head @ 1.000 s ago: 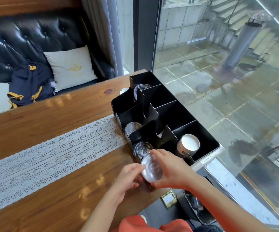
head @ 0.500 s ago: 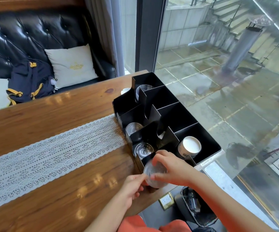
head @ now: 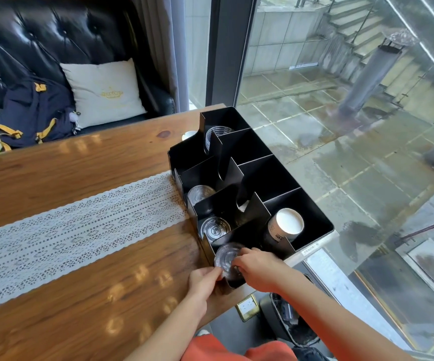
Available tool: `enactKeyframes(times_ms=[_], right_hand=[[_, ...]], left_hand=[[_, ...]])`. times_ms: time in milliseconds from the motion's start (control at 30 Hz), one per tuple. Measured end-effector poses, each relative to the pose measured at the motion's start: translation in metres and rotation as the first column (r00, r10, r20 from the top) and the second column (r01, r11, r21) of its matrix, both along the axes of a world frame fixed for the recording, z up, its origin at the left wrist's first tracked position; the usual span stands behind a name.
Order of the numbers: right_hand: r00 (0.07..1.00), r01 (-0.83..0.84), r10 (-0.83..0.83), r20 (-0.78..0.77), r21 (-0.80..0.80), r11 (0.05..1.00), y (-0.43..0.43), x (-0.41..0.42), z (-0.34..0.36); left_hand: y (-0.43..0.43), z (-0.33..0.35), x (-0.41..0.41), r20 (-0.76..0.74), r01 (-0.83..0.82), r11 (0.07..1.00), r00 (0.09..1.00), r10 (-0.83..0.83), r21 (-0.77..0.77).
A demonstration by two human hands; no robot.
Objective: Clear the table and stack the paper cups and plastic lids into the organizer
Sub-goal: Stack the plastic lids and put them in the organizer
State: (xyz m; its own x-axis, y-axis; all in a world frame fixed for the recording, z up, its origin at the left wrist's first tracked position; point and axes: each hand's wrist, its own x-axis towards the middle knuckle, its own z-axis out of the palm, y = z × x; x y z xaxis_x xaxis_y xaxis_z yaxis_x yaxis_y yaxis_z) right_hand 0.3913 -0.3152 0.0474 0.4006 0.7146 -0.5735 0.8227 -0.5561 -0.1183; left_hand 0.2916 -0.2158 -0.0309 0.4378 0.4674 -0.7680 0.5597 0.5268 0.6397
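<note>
Lace runner [head: 67,225] lies along the worktop [head: 54,295] toward its right edge. Left hand [head: 202,281], fingers pinched on the near rim of a clear lid [head: 227,257]. The lid sits tilted in the nearest front slot of the black organizer [head: 312,214], which stands at the worktop's right edge. Two slots further along that front row also hold lids [head: 214,229] (clear, stacked; count unreadable). Right hand [head: 259,267] grips the same lid's right side, fingers curled. Paper cup [head: 286,225] lies on its side in the near right compartment.
</note>
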Motion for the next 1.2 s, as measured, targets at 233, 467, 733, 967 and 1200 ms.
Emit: enactKeyframes(times_ms=[233,467,733,967,1200], right_hand=[[0.999,0.008,-0.013,-0.034,-0.133,0.991,0.015,0.005,-0.01],[0.996,0.051,-0.06,-0.068,-0.132,0.99,0.021,0.008,-0.018],[0.994,0.044,-0.062,-0.091,-0.182,0.982,0.028,0.007,-0.02],[0.992,0.042,-0.067,-0.111,-0.216,0.976,0.036,0.007,-0.019],[0.991,0.057,-0.096,-0.091,-0.368,0.928,0.047,0.002,-0.021]], left_hand=[[-0.005,-0.006,0.007,0.015,-0.037,0.999,0.999,0.037,-0.005],[-0.006,-0.001,0.006,0.022,0.057,0.998,0.998,-0.057,0.011],[0.0,0.017,0.002,0.053,0.201,0.979,0.978,-0.199,-0.022],[0.001,0.018,-0.006,0.132,0.297,0.952,0.943,-0.305,0.08],[0.002,0.023,-0.006,0.144,0.377,0.921,0.91,-0.389,0.101]])
